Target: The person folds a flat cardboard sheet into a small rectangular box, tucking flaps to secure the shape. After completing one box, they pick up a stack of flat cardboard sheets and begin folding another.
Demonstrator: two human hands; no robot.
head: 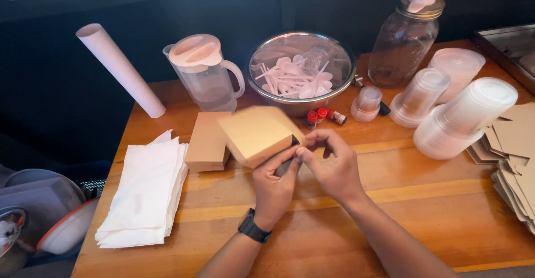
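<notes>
While held by both hands [304,172], cardboard box [257,135] before spoon-filled bowl [301,73].

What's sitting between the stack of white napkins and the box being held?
A closed brown cardboard box rests on the table between the napkins and the held box, per the head view.

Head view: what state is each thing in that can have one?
Held box: lifted off the table, tilted, blurred.
Second box: closed, lying on the table.
Left hand: gripping the held box.
Right hand: fingers at the box's corner.
Pitcher: lidded, looks empty.
Jar: capped, empty.
Bowl: holding white spoons.
Napkins: folded, stacked.
Cups: nested, lying sideways.
</notes>
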